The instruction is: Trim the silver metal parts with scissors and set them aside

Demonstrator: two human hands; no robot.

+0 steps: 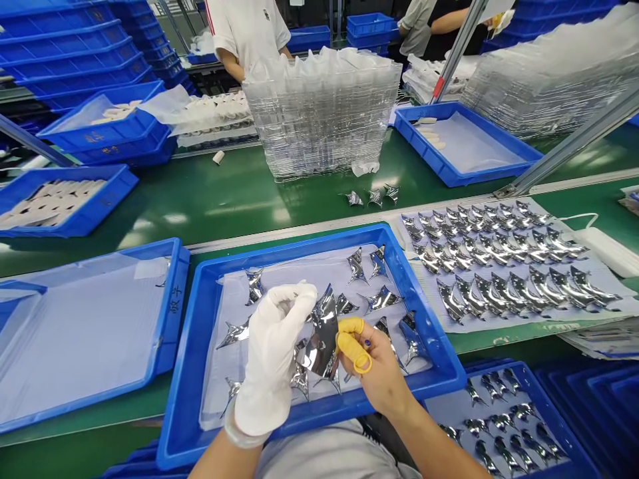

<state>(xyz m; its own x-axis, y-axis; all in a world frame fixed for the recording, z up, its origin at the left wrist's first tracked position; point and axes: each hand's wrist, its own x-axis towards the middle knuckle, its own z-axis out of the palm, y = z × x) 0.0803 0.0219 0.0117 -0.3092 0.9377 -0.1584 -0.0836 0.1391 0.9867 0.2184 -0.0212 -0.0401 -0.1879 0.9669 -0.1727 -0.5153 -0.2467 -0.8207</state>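
My left hand [272,352], in a white glove, and my right hand [372,366], with yellow finger cots on two fingers, hold a curved, mirror-silver foil piece [320,332] between them above a blue plastic tray [299,245]. The tray is lined with a pale sheet [214,352], and several similar star-shaped foil pieces [382,299] lie loose on it, some close beneath my hands. Neat rows of foil pieces [499,266] lie on a white sheet to the right of the tray.
A green conveyor belt [200,199] runs crosswise, with a tall stack of clear plastic trays [319,113] on it. Blue trays [504,426] stand left, right and at the front. A co-worker [244,26] stands across the belt. Metal rails [574,140] slant at the right.
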